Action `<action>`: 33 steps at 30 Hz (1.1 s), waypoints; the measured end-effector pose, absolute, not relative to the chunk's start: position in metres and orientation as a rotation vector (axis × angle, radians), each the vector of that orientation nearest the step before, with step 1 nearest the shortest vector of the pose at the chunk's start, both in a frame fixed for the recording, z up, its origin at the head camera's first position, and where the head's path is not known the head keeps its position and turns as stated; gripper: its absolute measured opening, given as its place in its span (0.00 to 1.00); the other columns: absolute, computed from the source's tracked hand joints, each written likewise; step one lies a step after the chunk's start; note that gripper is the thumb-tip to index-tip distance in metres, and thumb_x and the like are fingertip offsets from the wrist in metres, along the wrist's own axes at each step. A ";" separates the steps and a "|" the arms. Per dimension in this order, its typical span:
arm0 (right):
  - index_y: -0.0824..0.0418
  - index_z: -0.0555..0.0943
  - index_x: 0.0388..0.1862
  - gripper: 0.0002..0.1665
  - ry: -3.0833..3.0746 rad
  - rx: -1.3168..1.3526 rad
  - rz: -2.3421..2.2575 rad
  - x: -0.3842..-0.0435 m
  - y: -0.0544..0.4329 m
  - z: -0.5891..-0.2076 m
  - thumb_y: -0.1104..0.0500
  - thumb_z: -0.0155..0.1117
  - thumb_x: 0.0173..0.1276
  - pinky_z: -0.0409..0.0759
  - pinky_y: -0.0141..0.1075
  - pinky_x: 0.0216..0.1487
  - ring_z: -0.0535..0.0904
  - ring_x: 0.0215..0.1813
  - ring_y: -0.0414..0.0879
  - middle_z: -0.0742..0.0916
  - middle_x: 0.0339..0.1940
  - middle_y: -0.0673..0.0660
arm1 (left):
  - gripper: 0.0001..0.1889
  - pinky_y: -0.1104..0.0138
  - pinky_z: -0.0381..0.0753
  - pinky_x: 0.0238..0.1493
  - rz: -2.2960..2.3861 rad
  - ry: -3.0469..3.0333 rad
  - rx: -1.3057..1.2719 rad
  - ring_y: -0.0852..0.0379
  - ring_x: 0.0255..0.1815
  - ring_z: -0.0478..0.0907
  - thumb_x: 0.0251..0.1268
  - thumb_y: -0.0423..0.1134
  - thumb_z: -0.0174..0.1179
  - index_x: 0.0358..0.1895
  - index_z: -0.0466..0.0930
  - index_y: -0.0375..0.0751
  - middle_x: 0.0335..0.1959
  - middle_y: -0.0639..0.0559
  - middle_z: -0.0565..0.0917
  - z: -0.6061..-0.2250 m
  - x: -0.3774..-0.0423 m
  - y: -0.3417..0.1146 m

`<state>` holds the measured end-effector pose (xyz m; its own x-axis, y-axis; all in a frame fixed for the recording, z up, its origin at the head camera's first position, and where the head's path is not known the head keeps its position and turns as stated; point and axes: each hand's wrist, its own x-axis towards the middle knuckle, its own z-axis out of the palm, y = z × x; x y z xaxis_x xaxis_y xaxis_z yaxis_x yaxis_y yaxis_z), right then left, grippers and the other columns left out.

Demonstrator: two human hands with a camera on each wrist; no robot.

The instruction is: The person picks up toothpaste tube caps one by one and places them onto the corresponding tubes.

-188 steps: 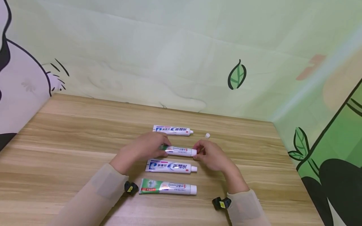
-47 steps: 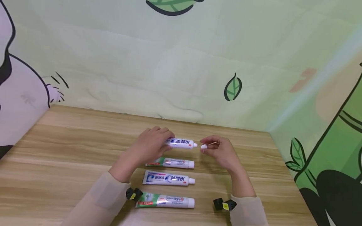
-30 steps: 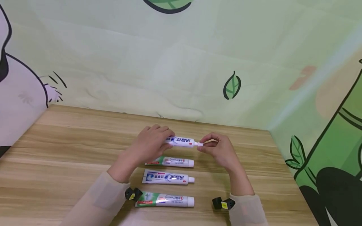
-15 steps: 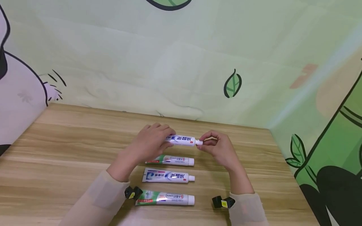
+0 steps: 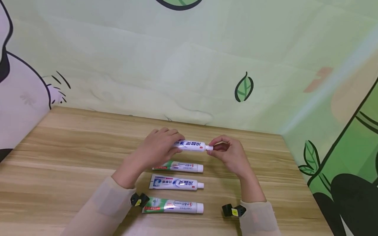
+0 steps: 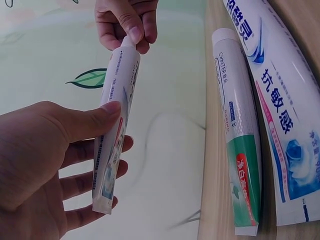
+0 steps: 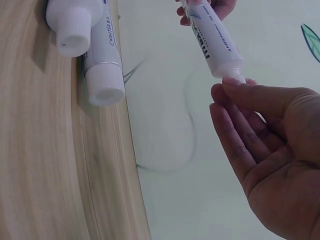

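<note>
My left hand (image 5: 157, 147) grips a white and blue toothpaste tube (image 5: 192, 146) by its body, thumb on one side and fingers on the other. The tube is raised over the far part of the table, nozzle end pointing right. Between thumb and fingers my right hand (image 5: 230, 154) pinches the small white cap (image 5: 210, 148) at the nozzle, in line with the tube. In the right wrist view, the thumb (image 7: 260, 95) hides most of that cap. The tube's crimped end (image 6: 102, 205) shows below my left fingers in the left wrist view.
Three more capped toothpaste tubes lie in a column nearer me: a green and white one (image 5: 186, 167), a white and blue one (image 5: 174, 182) and a larger green and white one (image 5: 180, 206). The wooden table (image 5: 73, 157) ends at a printed backdrop (image 5: 133, 65).
Earlier my hands were at the green and white tube, with the cap loose on the table. Then the white and blue tube was lifted and the cap moved left from a gap onto its nozzle.
</note>
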<state>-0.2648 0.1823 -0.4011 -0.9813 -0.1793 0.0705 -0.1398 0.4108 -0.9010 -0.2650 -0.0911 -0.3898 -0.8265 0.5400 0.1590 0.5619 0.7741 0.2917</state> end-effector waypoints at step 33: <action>0.60 0.87 0.42 0.13 2.714 -0.378 -1.619 -0.266 0.184 -0.406 0.67 0.80 0.59 0.86 0.33 0.43 0.87 0.42 0.51 0.90 0.42 0.59 | 0.20 0.52 0.80 0.63 -0.610 -2.824 -0.978 0.49 0.57 0.83 0.75 0.44 0.64 0.65 0.81 0.45 0.58 0.49 0.87 -0.389 -0.267 -0.096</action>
<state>-0.2656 0.1843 -0.4056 -0.9709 -0.1819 0.1559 -0.2235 0.4542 -0.8624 -0.2674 -0.0957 -0.3892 -0.7908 0.5740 0.2123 0.6105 0.7153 0.3402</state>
